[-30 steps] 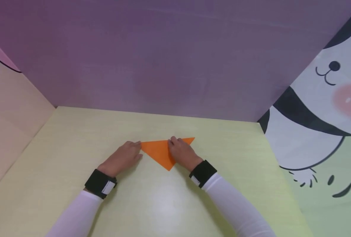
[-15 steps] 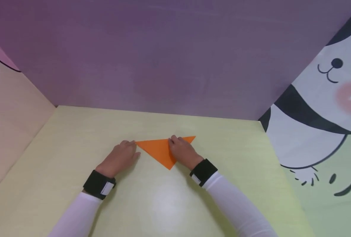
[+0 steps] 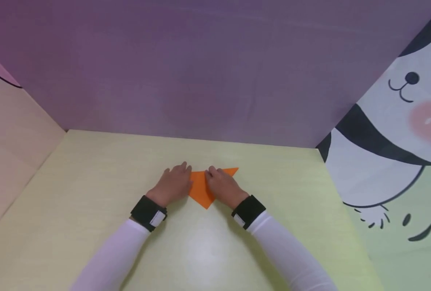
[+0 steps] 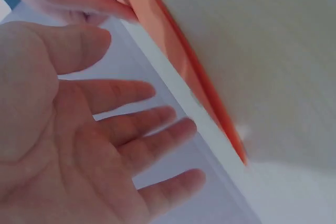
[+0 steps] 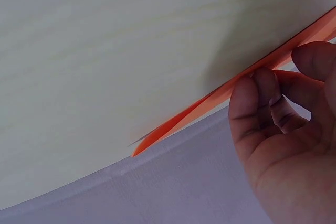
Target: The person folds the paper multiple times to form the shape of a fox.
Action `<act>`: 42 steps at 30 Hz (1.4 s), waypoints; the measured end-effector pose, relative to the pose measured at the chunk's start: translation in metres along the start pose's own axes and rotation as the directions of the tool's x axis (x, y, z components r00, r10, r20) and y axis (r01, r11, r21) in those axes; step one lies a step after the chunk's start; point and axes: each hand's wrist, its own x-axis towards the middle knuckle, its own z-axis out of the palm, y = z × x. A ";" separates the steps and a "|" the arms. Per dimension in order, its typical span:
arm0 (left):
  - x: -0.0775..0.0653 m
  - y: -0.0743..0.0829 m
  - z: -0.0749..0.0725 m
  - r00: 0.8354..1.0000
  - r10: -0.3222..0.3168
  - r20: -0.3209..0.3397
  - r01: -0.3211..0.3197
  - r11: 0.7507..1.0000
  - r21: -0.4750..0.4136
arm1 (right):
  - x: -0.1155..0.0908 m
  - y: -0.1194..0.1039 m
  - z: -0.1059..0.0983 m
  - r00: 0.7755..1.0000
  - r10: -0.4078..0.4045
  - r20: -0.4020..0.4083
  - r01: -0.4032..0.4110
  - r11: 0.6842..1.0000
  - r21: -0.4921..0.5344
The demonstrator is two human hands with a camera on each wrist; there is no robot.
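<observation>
A sheet of orange paper (image 3: 199,188), folded into a triangle, lies on the table with one corner toward the person. My left hand (image 3: 172,184) is over its left part and hides the left tip. In the left wrist view the left hand (image 4: 79,140) shows its palm, with straight, spread fingers beside the folded paper (image 4: 178,56). My right hand (image 3: 223,186) holds the paper right of its middle, its fingers bent at the long far edge. In the right wrist view, the curled fingers and thumb of the right hand (image 5: 294,124) meet the paper strip (image 5: 184,116), whose layers part slightly at the tip.
The pale table (image 3: 102,169) meets a purple panel (image 3: 201,72) along its far edge. A pinkish wall (image 3: 15,153) stands at the left, and a wall with a panda drawing (image 3: 383,169) at the right. Both wrists wear black bands (image 3: 148,213).
The left hand first slid left to the paper's left tip, then came back right over the paper, covering that tip. The right hand has stayed in place on the paper.
</observation>
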 end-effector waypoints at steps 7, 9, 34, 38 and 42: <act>0.019 0.025 0.002 0.998 -0.003 0.059 0.001 1.000 0.028 | 0.002 -0.002 -0.002 1.000 0.013 0.020 -0.014 0.998 0.053; 0.021 0.030 0.002 0.998 -0.045 0.037 0.043 0.999 0.031 | 0.003 -0.003 -0.002 0.999 0.023 0.022 -0.024 0.998 0.061; 0.030 0.020 0.008 0.964 -0.098 -0.249 0.087 0.995 -0.057 | 0.009 -0.001 -0.005 0.987 0.147 -0.064 -0.122 0.946 0.302; 0.033 0.019 0.003 0.956 -0.075 -0.284 0.044 0.992 -0.115 | 0.012 0.008 -0.009 0.958 0.233 -0.165 -0.147 0.898 0.414; 0.031 0.024 -0.007 0.956 -0.051 -0.289 -0.002 0.984 -0.179 | 0.011 0.015 -0.012 0.955 0.282 -0.096 -0.183 0.810 0.558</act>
